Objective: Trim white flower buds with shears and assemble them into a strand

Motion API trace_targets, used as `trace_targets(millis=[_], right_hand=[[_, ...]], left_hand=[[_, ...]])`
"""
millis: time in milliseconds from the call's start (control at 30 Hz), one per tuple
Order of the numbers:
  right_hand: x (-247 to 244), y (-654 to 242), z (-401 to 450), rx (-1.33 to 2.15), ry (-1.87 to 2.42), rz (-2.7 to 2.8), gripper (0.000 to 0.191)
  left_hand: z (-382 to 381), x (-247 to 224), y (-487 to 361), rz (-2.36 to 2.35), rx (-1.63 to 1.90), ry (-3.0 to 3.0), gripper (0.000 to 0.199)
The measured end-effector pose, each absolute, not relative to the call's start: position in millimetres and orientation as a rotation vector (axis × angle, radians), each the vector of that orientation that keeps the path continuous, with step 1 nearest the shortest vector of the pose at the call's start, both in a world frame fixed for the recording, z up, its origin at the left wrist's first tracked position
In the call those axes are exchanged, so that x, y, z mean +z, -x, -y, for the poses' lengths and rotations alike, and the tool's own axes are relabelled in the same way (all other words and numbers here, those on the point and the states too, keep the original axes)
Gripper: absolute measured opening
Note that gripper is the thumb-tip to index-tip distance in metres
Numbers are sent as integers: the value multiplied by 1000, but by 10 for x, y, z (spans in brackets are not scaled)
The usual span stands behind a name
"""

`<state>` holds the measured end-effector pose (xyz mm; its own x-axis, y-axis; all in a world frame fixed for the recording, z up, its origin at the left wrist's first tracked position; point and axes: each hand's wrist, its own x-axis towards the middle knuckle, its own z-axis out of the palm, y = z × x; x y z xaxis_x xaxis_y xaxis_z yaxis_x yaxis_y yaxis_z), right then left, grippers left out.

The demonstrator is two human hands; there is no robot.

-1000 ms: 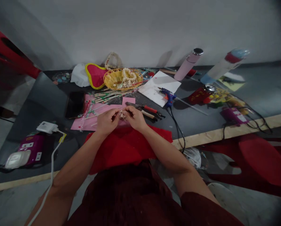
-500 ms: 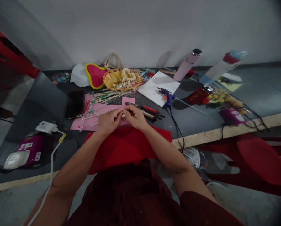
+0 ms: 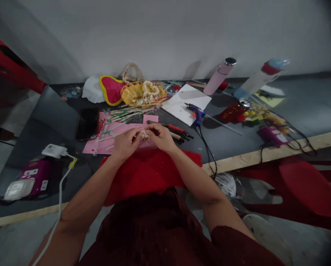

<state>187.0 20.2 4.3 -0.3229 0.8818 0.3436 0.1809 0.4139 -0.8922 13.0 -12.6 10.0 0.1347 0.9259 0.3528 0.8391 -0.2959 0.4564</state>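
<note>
Between my fingertips is a small cluster of pale, bead-like pieces (image 3: 144, 136); its exact kind is too small to tell. My left hand (image 3: 127, 143) pinches it from the left, fingers closed. From the other side my right hand (image 3: 160, 137) grips it with thumb and fingers. Both hands are just above pink paper (image 3: 110, 142) and the far edge of a red cloth (image 3: 146, 173). Pliers with red handles (image 3: 177, 129) lie right beside my right hand. Behind my hands stands a yellow wicker basket (image 3: 129, 96) with strung pale pieces in it.
A blue glue gun (image 3: 198, 113) rests by a white sheet (image 3: 176, 107), its cord hanging over the front edge. To the left are a phone (image 3: 87, 123) and a purple box (image 3: 38, 175). A pink flask (image 3: 219, 77) and a red can (image 3: 233, 111) stand right.
The pale cluster shows more fully between my fingertips, which have parted slightly around it. Both hands stay in nearly the same place.
</note>
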Motion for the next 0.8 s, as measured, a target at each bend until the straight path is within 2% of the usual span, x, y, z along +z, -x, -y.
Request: trace_targets(millis=[233, 800], right_hand=[[55, -1842, -180, 959, 866, 1825, 15], [62, -1818, -133, 1064, 847, 1783, 24]], left_hand=[[125, 93, -124, -1700, 903, -2242, 33], [116, 100, -112, -1676, 947, -2213, 31]])
